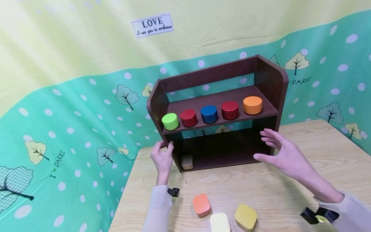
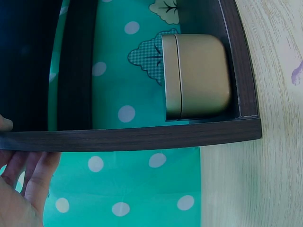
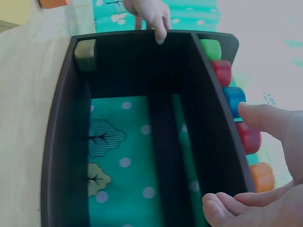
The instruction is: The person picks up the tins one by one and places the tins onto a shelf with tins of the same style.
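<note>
A dark brown two-tier shelf (image 1: 224, 145) stands on the table. My left hand (image 1: 163, 161) grips its left side panel (image 2: 142, 138), thumb on the inner side and fingers outside. Spread fingers and a raised thumb show on my right hand (image 1: 285, 158), in front of the shelf's right side with nothing in its grasp. Along the upper tier sit round tins: green (image 1: 170, 121), red (image 1: 188, 118), blue (image 1: 209, 114), another red (image 1: 230, 110) and orange (image 1: 252, 105). A beige rounded-square tin (image 2: 203, 75) occupies the lower tier's left corner.
On the wooden table (image 1: 307, 141), before the shelf, lie an orange-pink rounded tin (image 1: 202, 205), a cream one (image 1: 220, 222) and a yellow one (image 1: 245, 217). A patterned green and yellow curtain (image 1: 72, 112) hangs behind.
</note>
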### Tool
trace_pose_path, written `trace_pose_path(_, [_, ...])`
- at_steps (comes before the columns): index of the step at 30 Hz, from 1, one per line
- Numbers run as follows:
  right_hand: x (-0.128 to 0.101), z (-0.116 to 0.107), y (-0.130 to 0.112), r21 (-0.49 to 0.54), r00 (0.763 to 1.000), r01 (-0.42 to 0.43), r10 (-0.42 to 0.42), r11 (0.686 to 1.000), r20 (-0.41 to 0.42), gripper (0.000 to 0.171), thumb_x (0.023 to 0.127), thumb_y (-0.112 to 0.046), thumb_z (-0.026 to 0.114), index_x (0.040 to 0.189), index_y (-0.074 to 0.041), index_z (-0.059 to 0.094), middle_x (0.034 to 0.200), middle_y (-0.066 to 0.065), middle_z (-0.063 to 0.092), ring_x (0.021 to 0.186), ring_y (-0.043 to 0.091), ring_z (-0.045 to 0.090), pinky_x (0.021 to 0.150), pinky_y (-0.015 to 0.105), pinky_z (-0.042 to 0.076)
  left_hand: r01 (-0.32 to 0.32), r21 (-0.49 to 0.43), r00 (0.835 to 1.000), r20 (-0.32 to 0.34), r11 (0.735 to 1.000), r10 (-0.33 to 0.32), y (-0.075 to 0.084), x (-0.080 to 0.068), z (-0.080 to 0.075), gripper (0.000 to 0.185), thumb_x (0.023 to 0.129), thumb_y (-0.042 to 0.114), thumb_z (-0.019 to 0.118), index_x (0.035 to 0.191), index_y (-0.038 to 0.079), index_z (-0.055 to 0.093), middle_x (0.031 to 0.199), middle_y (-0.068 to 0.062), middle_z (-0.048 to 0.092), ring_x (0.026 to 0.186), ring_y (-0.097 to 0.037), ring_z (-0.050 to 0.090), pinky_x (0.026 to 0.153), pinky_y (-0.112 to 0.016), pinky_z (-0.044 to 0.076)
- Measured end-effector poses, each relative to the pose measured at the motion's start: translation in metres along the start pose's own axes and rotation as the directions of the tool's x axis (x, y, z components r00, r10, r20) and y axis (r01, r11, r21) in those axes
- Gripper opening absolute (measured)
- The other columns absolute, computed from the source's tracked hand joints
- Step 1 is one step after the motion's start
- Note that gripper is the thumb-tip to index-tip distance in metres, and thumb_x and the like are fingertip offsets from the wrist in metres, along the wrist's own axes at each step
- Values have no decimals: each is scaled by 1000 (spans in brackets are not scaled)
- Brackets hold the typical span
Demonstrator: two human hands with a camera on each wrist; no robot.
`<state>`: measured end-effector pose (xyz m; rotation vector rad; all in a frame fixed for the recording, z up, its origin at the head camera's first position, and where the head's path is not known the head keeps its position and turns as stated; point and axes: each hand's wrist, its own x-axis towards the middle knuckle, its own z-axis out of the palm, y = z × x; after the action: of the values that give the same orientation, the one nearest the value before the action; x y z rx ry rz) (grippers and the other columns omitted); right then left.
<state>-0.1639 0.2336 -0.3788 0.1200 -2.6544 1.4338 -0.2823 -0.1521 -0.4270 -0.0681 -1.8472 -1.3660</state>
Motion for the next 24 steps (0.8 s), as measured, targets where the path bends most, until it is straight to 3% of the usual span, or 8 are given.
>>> trace_pose_path(3, [-2,4,6,14,1000,3,-3,1000,3,104,93,-34,88,172,-5,26,167,26,48,150,52,48,96,0,42,1,3,1000,-3,1000,-1,13,-2,-1,6,90,-10,77,94,-13,76,92,-34,75,89,-45,68,92,-48,52])
trace_pose_path(4, [-3,6,8,18,1000,1,-1,1000,6,104,93,-33,88,172,-4,26,167,26,48,150,52,48,96,0,42,1,8,1000,-5,1000,-1,12,-2,-1,5,90,-9,77,94,-13,76,92,-34,75,89,-45,68,92,-43,51])
trace_pose_path(5, [-4,7,10,21,1000,-1,1,1000,8,104,93,-33,88,171,-4,27,167,26,49,150,52,48,89,-5,35,2,11,1000,-5,1000,-2,13,-2,-1,5,90,-9,77,94,-13,76,92,-33,75,89,-44,68,91,-38,50])
trace_pose_path(9, [-8,14,17,43,1000,7,-8,999,21,103,91,-30,90,170,-2,29,166,27,50,150,52,48,90,-5,34,2,14,1000,-6,1000,-2,11,-1,0,6,90,-9,77,93,-13,76,91,-33,75,88,-43,68,90,-37,49])
trace_pose_path(13, [-13,22,23,58,999,23,-25,998,36,101,90,-27,91,168,-1,32,165,26,52,148,51,50,91,-5,36,-4,18,1000,-12,1000,4,-5,1,2,6,89,-11,78,93,-14,75,89,-35,74,87,-43,67,90,-41,50])
trace_pose_path(19, [-21,36,28,85,996,71,-75,994,47,95,87,-22,93,164,-1,41,159,25,58,144,48,55,94,-2,42,-15,20,1000,-14,1000,16,-19,3,2,6,89,-5,81,93,-9,78,90,-29,77,87,-36,69,88,-27,47])
trace_pose_path(24, [-26,46,33,83,992,98,-103,992,67,93,85,-21,94,162,-2,45,155,24,62,140,49,59,95,2,45,-20,4,1000,1,1000,20,-21,3,0,6,89,0,84,93,-3,80,90,-24,79,87,-30,70,88,-29,49])
